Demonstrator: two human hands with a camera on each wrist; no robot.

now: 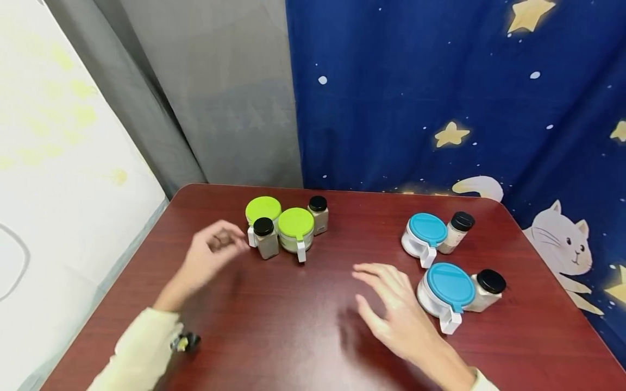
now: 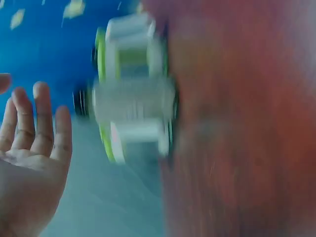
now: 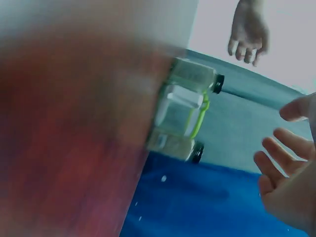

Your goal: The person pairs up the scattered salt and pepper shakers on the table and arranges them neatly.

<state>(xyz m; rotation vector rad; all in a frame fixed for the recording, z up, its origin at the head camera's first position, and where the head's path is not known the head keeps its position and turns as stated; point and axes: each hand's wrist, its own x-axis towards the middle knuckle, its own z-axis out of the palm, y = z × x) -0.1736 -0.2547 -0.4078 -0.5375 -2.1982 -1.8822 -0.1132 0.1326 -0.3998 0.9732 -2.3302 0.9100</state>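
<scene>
My left hand (image 1: 213, 252) hovers over the table's left side, fingers loosely bent, holding nothing. Just right of it stands a black-capped shaker bottle (image 1: 266, 239) in front of two lidded jars with white handles, the left green-lidded jar (image 1: 263, 209) and the right green-lidded jar (image 1: 296, 224). Behind them is another black-capped bottle (image 1: 319, 216). My right hand (image 1: 396, 312), fingers spread and empty, is over the table left of the near blue-lidded jar (image 1: 449, 288). In the left wrist view, motion blurs the green-lidded group.
At the right stand a far blue-lidded jar (image 1: 425, 232), a tilted black-capped bottle (image 1: 456, 232) beside it, and another black-capped bottle (image 1: 486, 289) against the near jar. A blue starry curtain (image 1: 371, 108) and a grey curtain (image 1: 230, 108) hang behind the dark red table (image 1: 274, 336).
</scene>
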